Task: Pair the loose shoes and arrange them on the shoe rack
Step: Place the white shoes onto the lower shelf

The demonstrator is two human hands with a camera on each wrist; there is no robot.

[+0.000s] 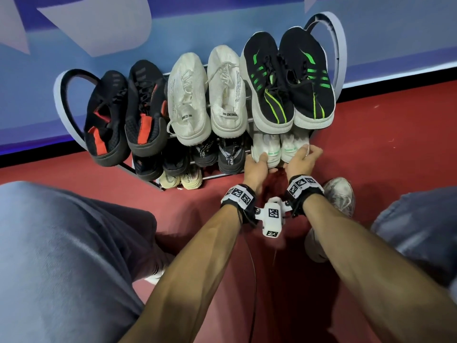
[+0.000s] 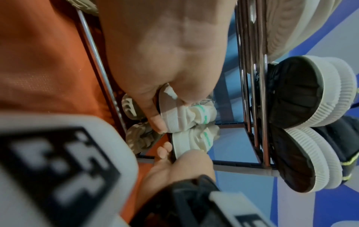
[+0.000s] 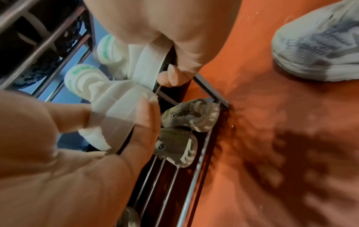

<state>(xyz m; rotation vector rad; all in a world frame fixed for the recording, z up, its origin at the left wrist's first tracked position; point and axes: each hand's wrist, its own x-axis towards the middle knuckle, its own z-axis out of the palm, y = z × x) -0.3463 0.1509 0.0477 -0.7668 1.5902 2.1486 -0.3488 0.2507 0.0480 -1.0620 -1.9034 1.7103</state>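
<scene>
The left hand (image 1: 256, 169) holds the heel of one white shoe (image 1: 265, 151) with curled fingers (image 2: 155, 121), and the right hand (image 1: 300, 159) holds its partner (image 1: 291, 148) in the same way. Both shoes sit side by side on the middle shelf of the shoe rack (image 1: 74, 107), directly in front of the fingers and under the black and green pair (image 1: 286, 80).

Middle shelf, right end: my hands (image 1: 282, 162) squeezed under black-green pair's overhanging heels (image 1: 291, 120); black shoes (image 1: 230, 157) crowd leftward; red floor (image 1: 371, 149) open rightward.
</scene>
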